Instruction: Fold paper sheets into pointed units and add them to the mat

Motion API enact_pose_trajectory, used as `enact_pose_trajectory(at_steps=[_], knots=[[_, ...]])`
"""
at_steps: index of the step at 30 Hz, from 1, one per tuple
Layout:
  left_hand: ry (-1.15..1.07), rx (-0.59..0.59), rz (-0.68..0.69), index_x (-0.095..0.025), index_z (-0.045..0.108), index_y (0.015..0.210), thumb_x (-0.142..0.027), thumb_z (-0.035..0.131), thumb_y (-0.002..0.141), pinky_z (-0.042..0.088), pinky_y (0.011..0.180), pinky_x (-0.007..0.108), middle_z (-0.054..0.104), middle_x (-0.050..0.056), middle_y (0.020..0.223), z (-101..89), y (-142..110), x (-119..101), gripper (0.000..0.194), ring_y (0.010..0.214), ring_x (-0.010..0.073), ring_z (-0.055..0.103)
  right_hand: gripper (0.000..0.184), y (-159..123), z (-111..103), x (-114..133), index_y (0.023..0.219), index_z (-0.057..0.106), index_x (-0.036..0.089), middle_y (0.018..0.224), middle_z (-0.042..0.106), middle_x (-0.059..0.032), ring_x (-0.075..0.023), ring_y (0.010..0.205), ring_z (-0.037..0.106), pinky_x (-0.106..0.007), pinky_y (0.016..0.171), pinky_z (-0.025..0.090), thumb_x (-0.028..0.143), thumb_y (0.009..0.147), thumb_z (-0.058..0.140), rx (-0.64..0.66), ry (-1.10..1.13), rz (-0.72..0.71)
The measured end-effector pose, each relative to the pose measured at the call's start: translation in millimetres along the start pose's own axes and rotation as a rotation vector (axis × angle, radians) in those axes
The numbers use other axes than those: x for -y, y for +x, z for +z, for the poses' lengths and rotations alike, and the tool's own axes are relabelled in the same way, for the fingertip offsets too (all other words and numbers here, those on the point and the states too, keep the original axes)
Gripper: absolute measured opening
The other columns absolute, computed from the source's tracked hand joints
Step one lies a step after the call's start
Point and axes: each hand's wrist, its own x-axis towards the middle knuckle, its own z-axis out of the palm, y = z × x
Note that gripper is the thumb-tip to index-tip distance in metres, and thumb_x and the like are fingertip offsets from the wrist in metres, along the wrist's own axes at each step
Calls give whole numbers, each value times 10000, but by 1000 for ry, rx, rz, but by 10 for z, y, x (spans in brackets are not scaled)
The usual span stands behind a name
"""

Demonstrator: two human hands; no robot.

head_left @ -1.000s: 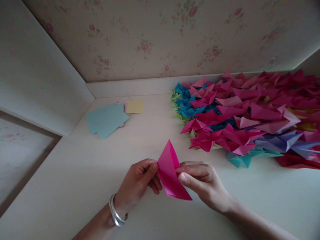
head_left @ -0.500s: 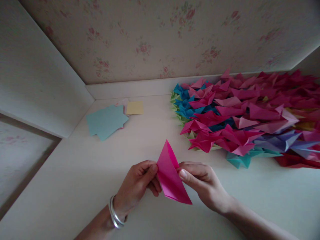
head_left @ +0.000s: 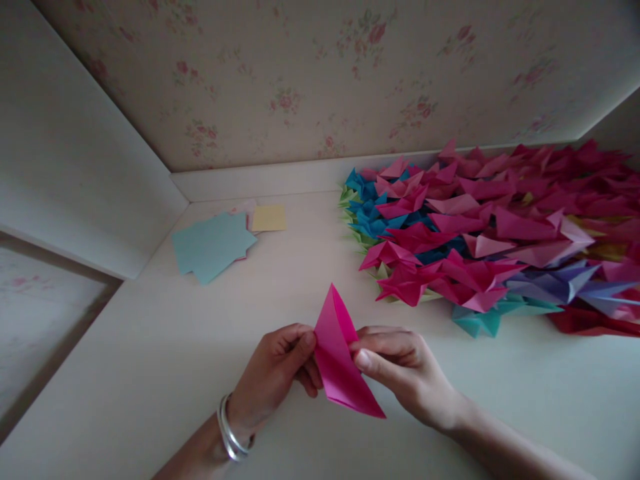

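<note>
Lying flat beyond the left hand, smooth pale-blue paper sheets adjoin a yellow paper square. That hand, wearing shiny silver bangles, pinches one edge of a creased, triangular pink origami paper. It is held between both hands, the right hand gripping its other edge. Beyond the right hand, sharp-pointed folded paper shapes crowd the white tabletop.
</note>
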Motion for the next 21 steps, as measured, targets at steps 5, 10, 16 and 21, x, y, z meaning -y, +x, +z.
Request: enact_pose_trajectory(at_steps=[5, 10, 16, 21], knots=[[4, 2, 2, -130, 684, 774, -493, 646, 889, 452, 446, 153, 681, 13, 574, 8, -13, -16, 383, 478, 97, 610, 208, -4, -6, -22, 833, 784, 171, 748, 682, -38, -154, 664, 578, -263, 606, 418, 332, 912, 678, -10, -14, -7], [18, -7, -3, -132, 687, 769, -517, 650, 876, 455, 443, 163, 677, 15, 569, 1, 3, -10, 401, 474, 103, 608, 234, -10, -14, -25, 832, 781, 172, 747, 667, -33, -150, 674, 573, -260, 613, 415, 346, 929, 657, 11, -14, 6], [14, -26, -19, -132, 687, 767, -539, 667, 853, 450, 436, 166, 669, 16, 559, 15, 2, -16, 417, 465, 104, 601, 257, -10, -7, -38, 844, 773, 174, 764, 670, -34, -154, 693, 583, -262, 626, 424, 378, 934, 643, 5, 12, 26], [-58, -37, -58, -139, 671, 741, -547, 687, 832, 437, 435, 161, 627, -9, 536, 28, -6, -12, 418, 463, 100, 591, 219, -18, 0, -54, 915, 784, 194, 798, 698, -34, -157, 706, 600, -262, 634, 440, 387, 905, 680, -8, -30, 12]])
